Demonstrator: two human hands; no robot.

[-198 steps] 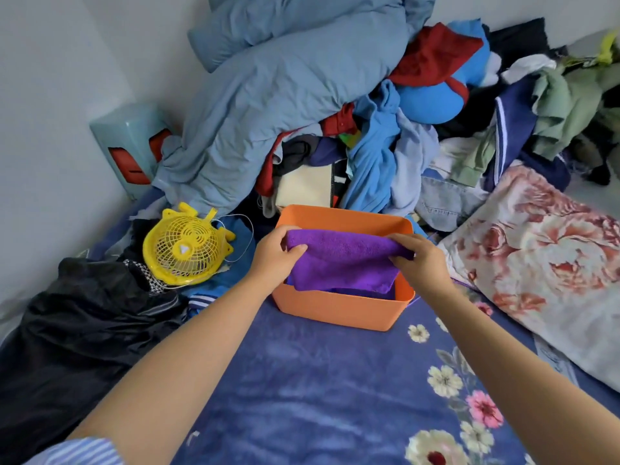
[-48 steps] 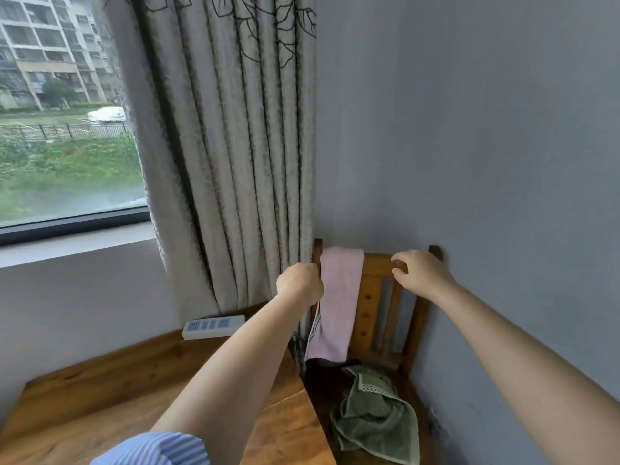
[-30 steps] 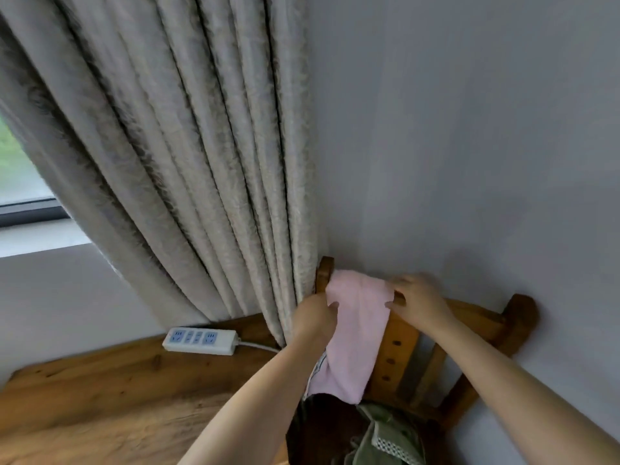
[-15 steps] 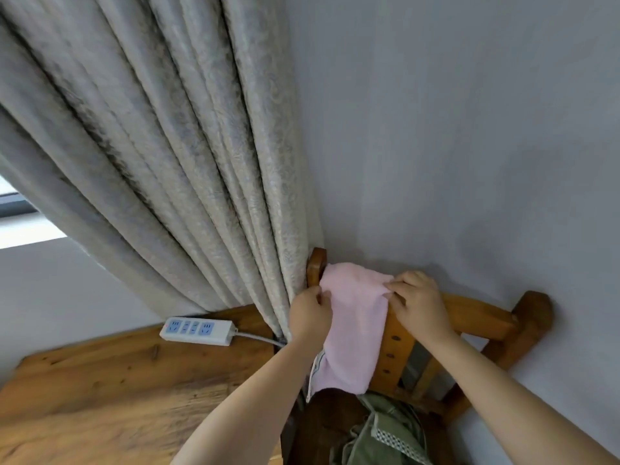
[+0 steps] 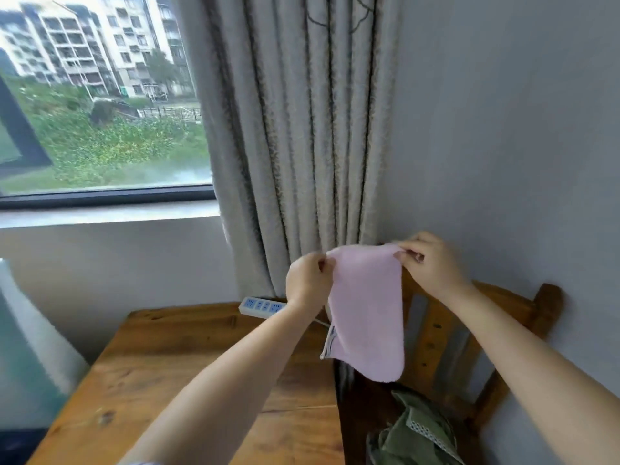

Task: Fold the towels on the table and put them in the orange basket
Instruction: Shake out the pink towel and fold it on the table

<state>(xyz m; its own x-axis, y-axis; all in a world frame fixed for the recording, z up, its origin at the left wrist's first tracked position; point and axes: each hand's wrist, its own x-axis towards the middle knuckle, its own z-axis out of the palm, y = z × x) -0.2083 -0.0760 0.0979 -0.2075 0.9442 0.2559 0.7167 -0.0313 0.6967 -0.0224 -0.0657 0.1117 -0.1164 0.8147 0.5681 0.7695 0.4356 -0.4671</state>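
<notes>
A pink towel (image 5: pixel 367 310) hangs in the air in front of the wooden chair's backrest (image 5: pixel 436 333). My left hand (image 5: pixel 307 280) pinches its upper left edge and my right hand (image 5: pixel 429 261) pinches its upper right edge, so the cloth droops down between them. A crumpled green towel (image 5: pixel 416 434) lies on the chair seat below. The orange basket is out of view.
A wooden table (image 5: pixel 188 374) stands at the lower left with a white power strip (image 5: pixel 263 307) at its far edge. A grey curtain (image 5: pixel 295 129) hangs behind, a window to its left, a grey wall to the right.
Both hands have lifted the pink towel off the chair backrest and now hold it up free. The view has pulled back and the window shows again.
</notes>
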